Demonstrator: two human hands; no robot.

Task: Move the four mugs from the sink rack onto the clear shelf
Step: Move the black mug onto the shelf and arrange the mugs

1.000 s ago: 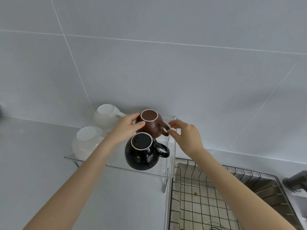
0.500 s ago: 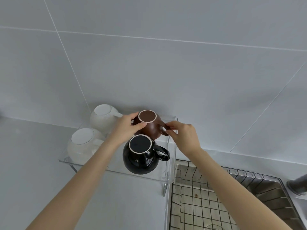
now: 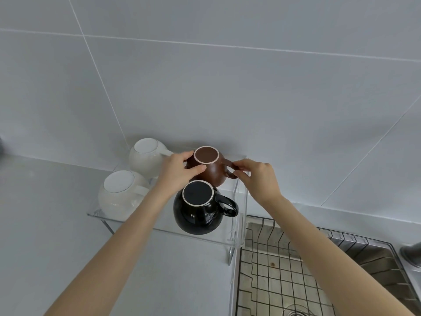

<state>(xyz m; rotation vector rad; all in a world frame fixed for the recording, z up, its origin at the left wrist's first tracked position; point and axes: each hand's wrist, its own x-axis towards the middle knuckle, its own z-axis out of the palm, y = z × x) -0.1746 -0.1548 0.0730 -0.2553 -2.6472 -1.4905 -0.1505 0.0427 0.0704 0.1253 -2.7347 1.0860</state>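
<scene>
Grey tiled wall, grey tabletop (image 3: pixel 45 224); all four mugs are seen upside down on the clear shelf (image 3: pixel 159 229), sink rack (image 3: pixel 284 270) empty where visible. The brown mug (image 3: pixel 211 172) at back right is gripped on its body by the left hand (image 3: pixel 177 169), its handle pinched by the right hand (image 3: pixel 257 174). Glazed ceramic is judged stiff, slippery and chippable, best held by body plus handle.

The left hand (image 3: pixel 177 171) covers the near side of the brown mug (image 3: pixel 210 169) on the clear shelf (image 3: pixel 159 226) and hides the rear white mug's (image 3: pixel 145 157) handle. Right of the shelf, the sink rack (image 3: pixel 296 270) runs off the bottom edge; a grey fixture (image 3: pixel 412 255) is cut by the right edge, unidentifiable.
</scene>
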